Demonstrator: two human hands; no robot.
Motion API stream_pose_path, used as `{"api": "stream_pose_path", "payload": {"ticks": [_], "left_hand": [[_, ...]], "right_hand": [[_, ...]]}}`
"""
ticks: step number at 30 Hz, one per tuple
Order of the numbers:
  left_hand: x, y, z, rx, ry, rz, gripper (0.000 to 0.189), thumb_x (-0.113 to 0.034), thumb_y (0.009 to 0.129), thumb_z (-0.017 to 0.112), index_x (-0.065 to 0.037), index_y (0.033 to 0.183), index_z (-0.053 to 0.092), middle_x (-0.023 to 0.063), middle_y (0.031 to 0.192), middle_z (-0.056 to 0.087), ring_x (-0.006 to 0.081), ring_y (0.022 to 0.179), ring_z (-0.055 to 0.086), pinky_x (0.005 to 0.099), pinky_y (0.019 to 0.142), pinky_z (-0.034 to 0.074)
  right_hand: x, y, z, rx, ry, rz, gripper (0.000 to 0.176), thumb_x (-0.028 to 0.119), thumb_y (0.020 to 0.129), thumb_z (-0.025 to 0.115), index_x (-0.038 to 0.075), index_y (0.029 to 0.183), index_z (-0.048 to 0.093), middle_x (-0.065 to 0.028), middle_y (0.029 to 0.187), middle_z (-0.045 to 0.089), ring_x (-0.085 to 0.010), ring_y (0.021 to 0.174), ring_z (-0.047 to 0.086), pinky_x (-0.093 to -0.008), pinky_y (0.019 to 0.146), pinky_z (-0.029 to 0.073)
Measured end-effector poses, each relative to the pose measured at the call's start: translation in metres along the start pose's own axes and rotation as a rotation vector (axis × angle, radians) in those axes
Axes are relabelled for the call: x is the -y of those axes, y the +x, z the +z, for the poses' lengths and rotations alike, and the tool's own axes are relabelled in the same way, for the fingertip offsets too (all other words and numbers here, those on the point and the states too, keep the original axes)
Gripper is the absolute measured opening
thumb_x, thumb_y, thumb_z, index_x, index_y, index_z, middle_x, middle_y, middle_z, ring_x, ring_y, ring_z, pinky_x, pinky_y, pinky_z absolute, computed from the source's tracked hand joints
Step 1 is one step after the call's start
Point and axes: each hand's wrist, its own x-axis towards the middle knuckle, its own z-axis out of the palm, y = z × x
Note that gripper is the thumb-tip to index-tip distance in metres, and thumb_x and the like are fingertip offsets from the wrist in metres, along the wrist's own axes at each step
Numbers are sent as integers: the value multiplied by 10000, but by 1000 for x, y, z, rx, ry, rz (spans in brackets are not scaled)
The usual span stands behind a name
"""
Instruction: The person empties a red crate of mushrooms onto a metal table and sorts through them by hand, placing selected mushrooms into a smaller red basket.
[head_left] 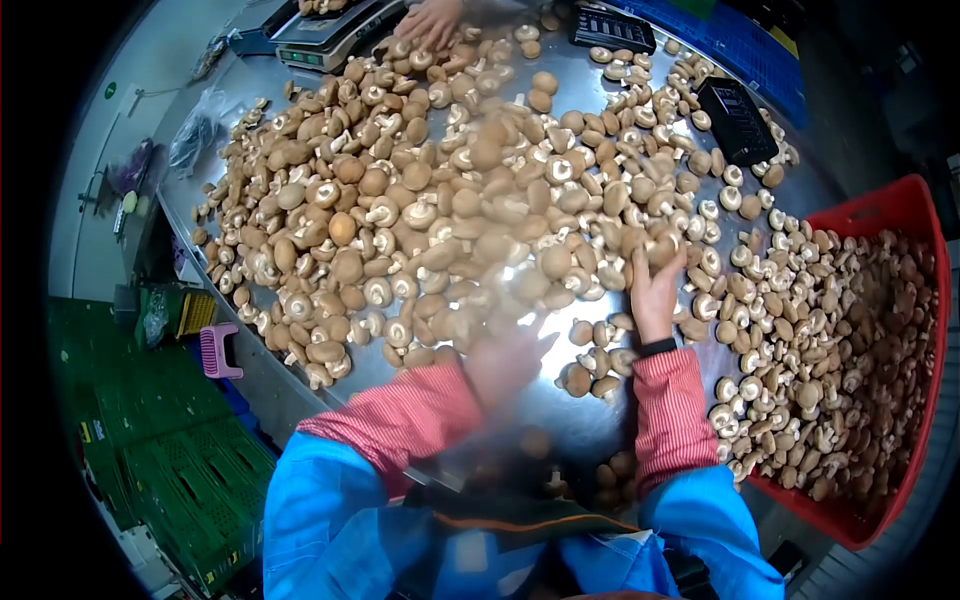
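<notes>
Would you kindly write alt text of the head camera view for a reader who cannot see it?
A person's right hand is among brown mushrooms spread across a metal table; the left hand, blurred, is nearer the body. More mushrooms lie in a red bin at the right, and another person's hand is beside a scale at the far side.

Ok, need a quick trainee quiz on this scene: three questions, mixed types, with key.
1. Multiple choice: which of the wearer's hands looks blurred? A) left B) right C) neither
2. True or false: mushrooms lie inside the red bin.
3. Fill in: the right hand has a ____ band at its wrist.

Key:
1. A, the left hand
2. True
3. black
</notes>
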Motion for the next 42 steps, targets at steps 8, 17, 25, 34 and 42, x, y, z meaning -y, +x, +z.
{"api": "stream_pose_path", "payload": {"ticks": [8,17,25,34,42], "left_hand": [[66,55,-26,-150,42,23,302,-101,815,603,-119,1111,660,78,1210,612,256,680,648,353,552,550],[140,107,-49,-46,91,-408,566,-299,716,787,-157,1236,616,127,1448,447,319,821,703,416,676,592],[207,120,-82,-238,-4,-504,656,-340,735,824,-161,1323,594,155,1483,417,368,1122,622,418,936,537],[188,13,-101,-444,-317,-310,579,-176,806,744,-84,1347,557,156,1365,510,328,1214,565,391,999,487],[41,-103,-63,-198,-613,-319,574,-100,766,786,-65,1300,579,152,1211,567,331,1064,606,366,876,519]], "right_hand": [[49,84,67,124,134,-49,956,539,893,636,-18,1522,180,-355,1282,569,-468,1215,564,-424,1033,437],[137,116,118,508,401,-297,894,547,868,660,3,1488,317,-309,1325,567,-440,1236,553,-414,1039,433],[171,68,63,494,208,-369,921,548,893,640,43,1547,232,-284,1391,518,-437,1273,534,-448,1080,422],[21,-53,-88,176,-508,-265,884,417,773,778,107,1496,375,-216,1070,563,-386,916,629,-451,742,527],[18,-116,-86,283,-630,-340,717,312,783,796,70,1388,496,-173,1000,596,-352,837,620,-398,685,511]]}}
